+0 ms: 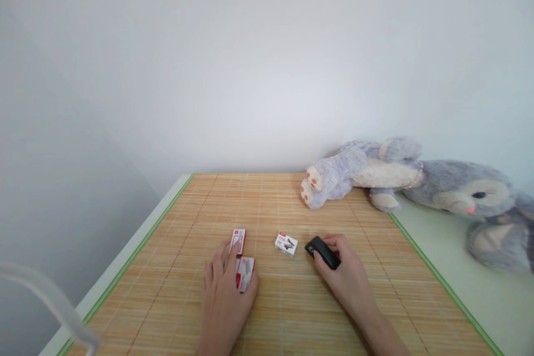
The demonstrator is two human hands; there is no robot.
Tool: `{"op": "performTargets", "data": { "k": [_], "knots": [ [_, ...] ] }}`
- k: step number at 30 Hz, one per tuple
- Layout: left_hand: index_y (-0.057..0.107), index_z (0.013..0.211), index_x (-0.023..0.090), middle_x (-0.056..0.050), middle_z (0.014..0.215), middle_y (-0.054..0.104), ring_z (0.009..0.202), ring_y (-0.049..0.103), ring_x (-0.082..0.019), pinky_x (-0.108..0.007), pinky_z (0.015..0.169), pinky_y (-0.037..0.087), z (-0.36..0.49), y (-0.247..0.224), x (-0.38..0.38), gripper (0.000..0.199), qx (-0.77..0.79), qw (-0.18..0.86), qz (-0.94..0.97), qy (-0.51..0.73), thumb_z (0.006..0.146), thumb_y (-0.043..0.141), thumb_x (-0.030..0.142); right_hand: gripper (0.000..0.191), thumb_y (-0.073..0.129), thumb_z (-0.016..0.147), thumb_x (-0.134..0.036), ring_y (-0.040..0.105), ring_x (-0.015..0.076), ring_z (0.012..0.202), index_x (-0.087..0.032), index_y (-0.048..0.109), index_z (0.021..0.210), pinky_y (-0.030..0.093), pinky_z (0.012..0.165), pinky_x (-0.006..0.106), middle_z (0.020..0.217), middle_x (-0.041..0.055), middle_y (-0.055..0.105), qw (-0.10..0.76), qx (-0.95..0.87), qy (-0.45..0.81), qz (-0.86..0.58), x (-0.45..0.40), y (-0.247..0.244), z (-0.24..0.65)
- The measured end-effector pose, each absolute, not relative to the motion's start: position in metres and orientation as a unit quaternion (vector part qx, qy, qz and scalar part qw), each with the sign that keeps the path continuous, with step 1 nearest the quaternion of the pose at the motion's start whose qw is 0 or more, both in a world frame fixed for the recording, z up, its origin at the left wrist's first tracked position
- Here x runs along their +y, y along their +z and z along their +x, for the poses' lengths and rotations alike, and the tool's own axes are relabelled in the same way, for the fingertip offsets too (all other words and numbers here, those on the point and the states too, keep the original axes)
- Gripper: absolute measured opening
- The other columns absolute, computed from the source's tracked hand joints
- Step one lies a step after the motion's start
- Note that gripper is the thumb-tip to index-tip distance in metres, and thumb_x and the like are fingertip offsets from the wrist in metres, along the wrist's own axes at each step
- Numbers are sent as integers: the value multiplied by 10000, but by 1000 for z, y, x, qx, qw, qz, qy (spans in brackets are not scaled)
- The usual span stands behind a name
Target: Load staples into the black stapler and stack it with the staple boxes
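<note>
My left hand (pixel 227 283) lies over a group of small white-and-red boxes on the mat. Its thumb presses the right side of a box with a grey staple picture (pixel 246 271), and its fingers reach along a second, narrow box (pixel 238 238) just beyond. Part of another box shows between the fingers; the rest is hidden. To the right, my right hand (pixel 342 264) grips a small black stapler (pixel 323 251) between thumb and fingers, low over the mat. Between both hands sits a small white box with black clips pictured on it (pixel 286 244), touched by neither.
A bamboo mat (pixel 267 206) with green edging covers the table. A grey plush toy (pixel 387 172) lies across the back right corner and over the pale surface (pixel 450 267) beside it. A white curved bar (pixel 50 300) rises at lower left. A wall stands behind.
</note>
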State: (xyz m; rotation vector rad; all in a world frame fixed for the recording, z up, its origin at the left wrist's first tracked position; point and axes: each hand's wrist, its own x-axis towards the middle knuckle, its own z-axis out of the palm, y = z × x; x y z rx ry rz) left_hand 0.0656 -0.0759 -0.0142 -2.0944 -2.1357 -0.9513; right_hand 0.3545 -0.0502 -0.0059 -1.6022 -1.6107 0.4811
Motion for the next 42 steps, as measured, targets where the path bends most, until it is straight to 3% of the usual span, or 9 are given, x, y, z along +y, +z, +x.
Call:
{"op": "performTargets", "data": {
  "k": [5,7,12,19,23,29,31,35,42],
  "knots": [
    [457,1517,272,-96,1538,516,1275,543,-336,-552,1086,454,65,-19,-75,645,-664,-3,-692,-284,906,626,388,645,704,861,-362,615,264,1250,-271,495,1465,476,1088,441,1375,81,648,340,-697,224,-590,-39,4,358],
    [488,1485,277,-84,1496,557,1255,554,-324,-533,1081,454,64,-19,-76,607,-654,-14,-699,-287,905,626,393,717,732,842,-327,572,258,1316,-299,471,1509,431,1138,432,1435,68,619,306,-744,230,-547,-32,15,355],
    [525,1434,262,-81,1454,589,1221,567,-313,-519,1064,459,64,-19,-80,571,-653,-23,-697,-297,893,640,403,346,707,858,-229,647,217,1103,-285,688,1199,477,979,340,1170,32,717,245,-793,240,-504,-17,38,334],
    [536,1437,285,-74,1447,608,1237,570,-321,-520,1040,469,65,-24,-87,582,-668,-41,-675,-311,916,643,523,154,790,822,-303,629,189,875,-244,673,905,414,738,278,919,-12,700,218,-785,211,-541,-16,37,283],
    [553,1425,288,-69,1452,606,1259,566,-309,-523,1044,472,65,-26,-89,468,-663,-55,-675,-320,999,535,478,92,736,871,-277,637,203,955,-253,697,951,445,810,291,997,11,704,253,-774,242,-527,-23,35,257],
    [534,1456,301,-67,1494,574,1325,530,-317,-553,1070,472,62,-27,-93,459,-661,-56,-673,-325,1018,509,435,480,734,828,-223,615,205,1098,-285,633,1293,465,975,320,1186,31,664,306,-743,355,-478,-43,50,269],
    [486,1506,309,-68,1527,547,1353,512,-316,-566,1095,460,62,-26,-93,505,-658,-51,-676,-326,1016,519,424,436,755,794,-237,622,210,1073,-274,650,1216,470,942,324,1168,26,667,271,-746,360,-491,-53,52,286],
    [340,1605,328,-58,1633,432,1462,427,-286,-549,1182,412,66,-21,-86,604,-613,-52,-715,-331,1025,508,353,170,722,809,-284,634,189,794,-242,616,935,435,700,297,877,-14,690,208,-711,358,-568,-64,40,308],
    [292,1626,363,-46,1650,413,1551,313,-285,-561,1215,398,72,-22,-75,617,-580,-57,-760,-289,1039,479,319,203,677,887,-409,604,191,713,-232,596,943,443,642,298,792,-3,652,314,-636,386,-590,-61,11,282]
  ]
}}
